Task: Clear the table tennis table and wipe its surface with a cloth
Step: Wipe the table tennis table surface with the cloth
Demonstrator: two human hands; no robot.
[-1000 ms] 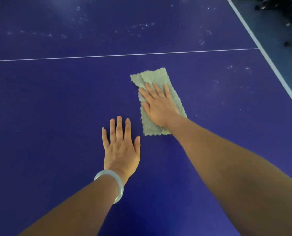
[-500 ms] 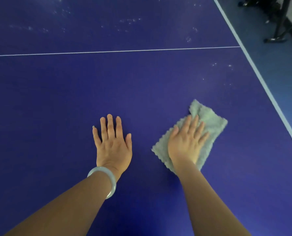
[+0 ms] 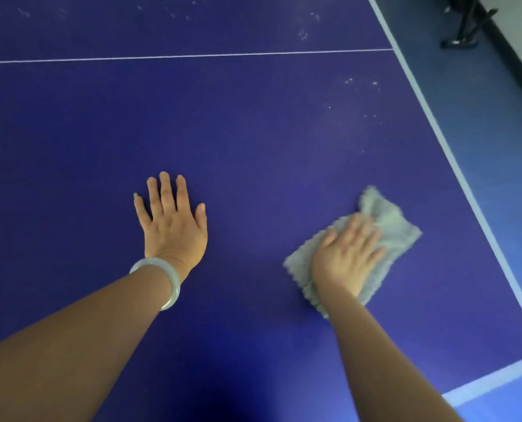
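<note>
A dark blue table tennis table point(image 3: 253, 123) fills the view, with a thin white centre line across the top. My right hand point(image 3: 346, 257) presses flat on a pale green cloth point(image 3: 387, 220) near the table's right side, fingers straight and blurred by motion. My left hand point(image 3: 173, 223) rests flat on the bare surface to the left, fingers spread, a pale bangle on its wrist. White dusty specks point(image 3: 362, 83) lie on the surface beyond the cloth.
The table's white edge line point(image 3: 436, 129) runs down the right side and meets the near corner at the lower right. Beyond it is blue floor point(image 3: 497, 117) with a black stand base point(image 3: 461, 41) at the top right.
My right hand has swept the cloth from the table's middle toward me and then to the right, near the edge. My left hand stays planted flat.
</note>
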